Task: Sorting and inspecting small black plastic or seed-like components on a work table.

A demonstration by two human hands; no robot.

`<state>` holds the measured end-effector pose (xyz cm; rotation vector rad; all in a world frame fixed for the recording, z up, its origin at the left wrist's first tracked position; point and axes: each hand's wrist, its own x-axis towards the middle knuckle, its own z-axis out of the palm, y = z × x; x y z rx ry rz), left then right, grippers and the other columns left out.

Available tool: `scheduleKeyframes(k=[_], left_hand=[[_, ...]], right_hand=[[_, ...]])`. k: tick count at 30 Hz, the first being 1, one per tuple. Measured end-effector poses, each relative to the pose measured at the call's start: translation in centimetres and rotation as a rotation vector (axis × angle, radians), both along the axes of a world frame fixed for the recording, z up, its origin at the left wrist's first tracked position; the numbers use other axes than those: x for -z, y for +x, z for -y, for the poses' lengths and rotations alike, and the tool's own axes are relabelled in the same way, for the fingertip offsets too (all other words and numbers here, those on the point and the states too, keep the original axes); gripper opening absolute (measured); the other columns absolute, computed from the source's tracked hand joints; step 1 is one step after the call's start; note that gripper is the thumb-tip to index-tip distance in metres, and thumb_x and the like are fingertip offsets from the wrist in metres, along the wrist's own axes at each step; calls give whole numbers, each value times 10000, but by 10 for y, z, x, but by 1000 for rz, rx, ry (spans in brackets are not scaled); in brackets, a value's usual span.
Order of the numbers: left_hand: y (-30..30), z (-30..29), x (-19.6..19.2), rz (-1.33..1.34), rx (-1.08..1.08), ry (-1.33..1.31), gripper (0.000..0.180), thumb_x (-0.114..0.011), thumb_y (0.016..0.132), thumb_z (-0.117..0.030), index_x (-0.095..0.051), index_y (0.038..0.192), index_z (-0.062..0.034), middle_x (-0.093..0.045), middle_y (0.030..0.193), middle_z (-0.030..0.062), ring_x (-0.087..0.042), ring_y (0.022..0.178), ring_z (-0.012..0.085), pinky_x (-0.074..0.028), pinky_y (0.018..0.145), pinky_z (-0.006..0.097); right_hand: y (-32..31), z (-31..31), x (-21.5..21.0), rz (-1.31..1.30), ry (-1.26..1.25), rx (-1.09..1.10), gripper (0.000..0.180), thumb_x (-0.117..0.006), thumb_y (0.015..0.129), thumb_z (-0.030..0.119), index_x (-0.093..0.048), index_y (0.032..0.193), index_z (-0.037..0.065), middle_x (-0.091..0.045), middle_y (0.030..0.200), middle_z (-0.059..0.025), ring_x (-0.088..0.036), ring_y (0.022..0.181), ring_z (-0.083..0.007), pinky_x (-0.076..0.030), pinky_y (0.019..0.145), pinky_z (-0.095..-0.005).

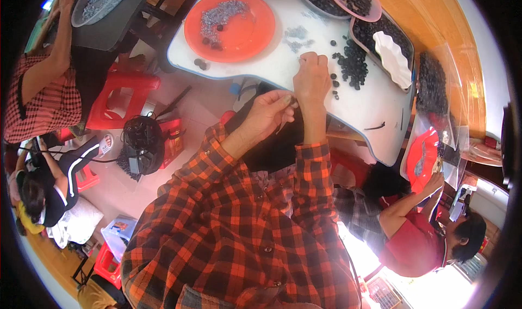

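My left hand [266, 116] is closed in a pinch just off the table's front edge. A small dark piece [294, 101] shows at its fingertips, too small to name. Beside it my right hand [312, 80] is above the white table [272, 72], its fingers curled; whatever they hold is hidden. Small black ring-like pieces [352, 64] lie in a loose pile to the right of that hand, with a few in a line nearer it. On the left, an orange-red plate [261, 34] carries small grey bits and a few black pieces.
Along the table's far right stand a pink bowl [374, 10], a tray of black pieces [370, 29] and a white wavy-edged dish [391, 59]. A co-worker in red [416, 246] handles a red dish [420, 159] at right. A red stool [117, 94] is at left.
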<state>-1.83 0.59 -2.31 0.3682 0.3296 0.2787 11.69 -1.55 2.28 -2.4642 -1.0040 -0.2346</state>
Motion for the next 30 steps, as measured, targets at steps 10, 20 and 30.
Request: scheduleKeyframes(k=[10,20,30], left_hand=[[2,-6,-4,24,-56,35,237,-533,979,-130,-595,1139,33,-649,960,98,-603,726,114,-541,659,252],[2,4,-9,31,-30,137,241,-549,974,-141,-607,1133,30,-632,844,61,-596,710,121,-517,671,245],[1,12,-10,-60,-8,417,212,-524,982,-100,-631,1131,6,-634,833,41,-592,723,103,-523,685,255]], right_hand=[[-33,64,-26,-190,245,-189,82,-570,875,35,-564,956,31,-571,917,-147,-591,808,-346,-479,688,-420],[-53,91,-25,-289,243,-221,68,-577,887,62,-548,946,46,-563,909,-134,-606,765,-341,-490,646,-413],[-51,98,-28,-243,179,-242,73,-593,865,71,-546,917,48,-558,883,-126,-603,749,-333,-490,616,-406]])
